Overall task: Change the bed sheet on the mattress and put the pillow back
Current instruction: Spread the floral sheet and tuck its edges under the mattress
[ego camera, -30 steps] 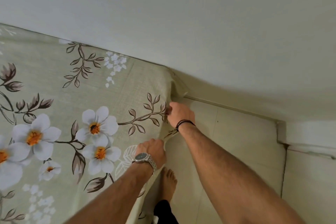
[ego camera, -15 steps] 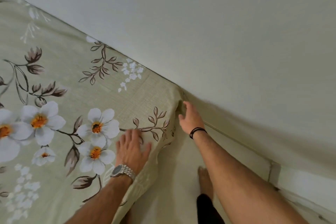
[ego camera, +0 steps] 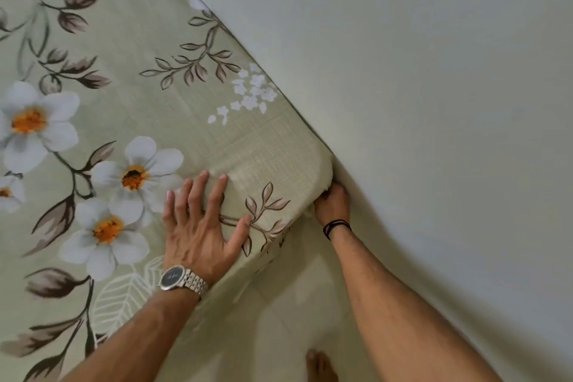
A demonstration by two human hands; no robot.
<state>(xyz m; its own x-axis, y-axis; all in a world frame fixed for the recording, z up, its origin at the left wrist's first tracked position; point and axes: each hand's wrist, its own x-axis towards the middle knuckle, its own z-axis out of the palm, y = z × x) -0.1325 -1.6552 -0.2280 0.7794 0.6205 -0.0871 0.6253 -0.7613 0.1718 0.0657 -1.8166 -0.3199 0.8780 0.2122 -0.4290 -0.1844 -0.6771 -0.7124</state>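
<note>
We note a plain pale wall point(ego camera: 418, 71) running hard against the far edge of the mattress point(ego camera: 273, 245), leaving only a narrow gap at the rounded corner. The bed sheet point(ego camera: 130, 49), a light green woven-look cloth printed with white flowers and brown leaves, lies smooth across the mattress top and drapes over its near edge. Pale floor tiles point(ego camera: 288, 313) show below, with a bare foot point(ego camera: 319, 366) on them. Our left hand point(ego camera: 201, 226) rests flat on the sheet near the corner, fingers spread wide, a metal-link watch point(ego camera: 183, 279) at the wrist. Our right hand point(ego camera: 333, 205), a dark cord point(ego camera: 336, 226) at its wrist, is wedged between corner and wall; its fingers curl into the sheet's edge there.
</note>
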